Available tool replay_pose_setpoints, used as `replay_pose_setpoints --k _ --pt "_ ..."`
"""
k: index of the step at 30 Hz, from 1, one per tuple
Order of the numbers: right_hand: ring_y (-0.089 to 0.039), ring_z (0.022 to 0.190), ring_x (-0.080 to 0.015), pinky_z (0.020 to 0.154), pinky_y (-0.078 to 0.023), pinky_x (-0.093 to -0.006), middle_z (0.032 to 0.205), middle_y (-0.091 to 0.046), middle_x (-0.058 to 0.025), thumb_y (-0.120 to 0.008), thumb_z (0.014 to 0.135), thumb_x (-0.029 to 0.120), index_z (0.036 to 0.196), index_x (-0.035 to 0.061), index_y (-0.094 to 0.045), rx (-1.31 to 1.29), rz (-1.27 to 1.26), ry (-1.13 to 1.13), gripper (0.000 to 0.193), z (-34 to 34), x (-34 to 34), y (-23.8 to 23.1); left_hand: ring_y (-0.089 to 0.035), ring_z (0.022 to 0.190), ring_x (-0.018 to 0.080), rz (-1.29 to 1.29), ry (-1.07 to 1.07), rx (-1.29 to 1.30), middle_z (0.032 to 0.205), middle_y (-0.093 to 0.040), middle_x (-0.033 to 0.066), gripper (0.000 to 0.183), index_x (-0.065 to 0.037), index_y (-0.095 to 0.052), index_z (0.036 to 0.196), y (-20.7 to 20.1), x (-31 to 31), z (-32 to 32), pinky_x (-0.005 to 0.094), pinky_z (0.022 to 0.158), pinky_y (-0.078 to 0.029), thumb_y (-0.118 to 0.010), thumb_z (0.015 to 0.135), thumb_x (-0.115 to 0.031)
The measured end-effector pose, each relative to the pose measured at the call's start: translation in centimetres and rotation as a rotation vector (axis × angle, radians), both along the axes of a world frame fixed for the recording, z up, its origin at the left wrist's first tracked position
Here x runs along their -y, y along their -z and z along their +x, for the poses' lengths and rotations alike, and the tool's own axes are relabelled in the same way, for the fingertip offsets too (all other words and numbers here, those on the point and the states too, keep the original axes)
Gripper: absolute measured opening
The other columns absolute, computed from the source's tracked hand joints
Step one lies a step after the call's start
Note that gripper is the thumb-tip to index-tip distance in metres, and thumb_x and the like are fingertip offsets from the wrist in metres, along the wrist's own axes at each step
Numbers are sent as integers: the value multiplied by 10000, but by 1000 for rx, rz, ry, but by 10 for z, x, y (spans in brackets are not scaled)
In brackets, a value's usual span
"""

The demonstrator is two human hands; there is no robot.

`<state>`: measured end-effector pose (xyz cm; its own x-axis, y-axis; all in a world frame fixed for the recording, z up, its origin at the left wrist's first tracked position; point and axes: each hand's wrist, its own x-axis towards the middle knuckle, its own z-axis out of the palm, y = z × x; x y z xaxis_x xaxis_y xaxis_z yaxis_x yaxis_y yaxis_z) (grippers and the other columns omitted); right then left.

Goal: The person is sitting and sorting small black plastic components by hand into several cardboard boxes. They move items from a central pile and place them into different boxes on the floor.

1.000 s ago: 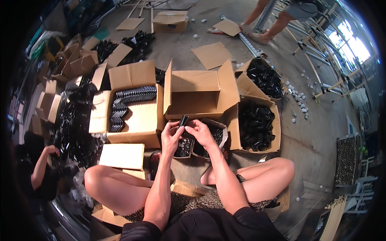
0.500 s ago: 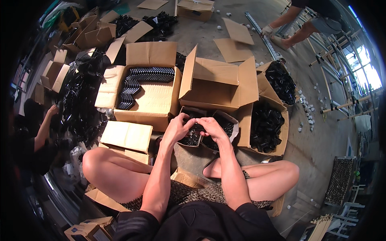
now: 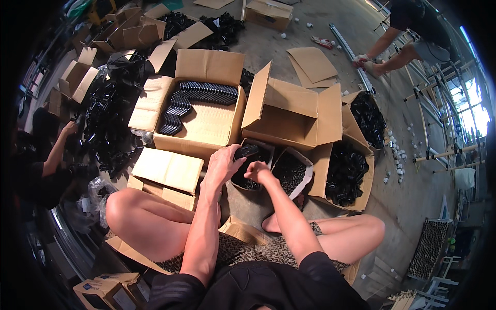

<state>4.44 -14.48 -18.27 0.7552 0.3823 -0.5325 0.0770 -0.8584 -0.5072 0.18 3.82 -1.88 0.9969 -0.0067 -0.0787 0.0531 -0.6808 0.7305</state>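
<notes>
I sit cross-legged on the floor among cardboard boxes. My left hand (image 3: pixel 223 164) holds a small black plastic part (image 3: pixel 246 151) over a small open box of black pieces (image 3: pixel 258 150). My right hand (image 3: pixel 257 171) dips with curled fingers into that same box, touching the loose black pieces; whether it grips one is hidden. Just right of it stands a second small box of dark small parts (image 3: pixel 290 170). Ahead on the left, an open carton (image 3: pixel 201 111) holds black angled parts laid in neat rows.
An empty open carton (image 3: pixel 292 116) stands ahead. Two cartons of black parts (image 3: pixel 346 173) sit at right. A closed flat box (image 3: pixel 166 169) lies by my left knee. One person (image 3: pixel 44 160) works at left beside black parts in bags; another (image 3: pixel 408 36) bends over metal rails at the back right.
My hands were together at the small box's edge. Now the left holds a black part up and the right has dipped into the box. The view has tilted slightly.
</notes>
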Motion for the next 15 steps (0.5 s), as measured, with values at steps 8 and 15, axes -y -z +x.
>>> replay_pose_setpoints --k 8,15 --pt "-687 775 -324 749 -568 -396 792 -686 -156 -770 706 196 688 33 -679 428 44 -151 187 -35 -8 81 -669 893 379 47 -57 11 922 -690 225 400 -17 -641 1128 4 6 0 441 783 -522 -723 812 -250" --pt "-692 915 -351 777 -580 -427 948 -683 -238 -722 753 230 911 -21 -647 440 -27 -174 305 -39 -20 61 -679 916 366 -17 -77 44 949 -699 222 417 -20 -660 1130 15 14 -5 413 824 -530 -773 762 -181"
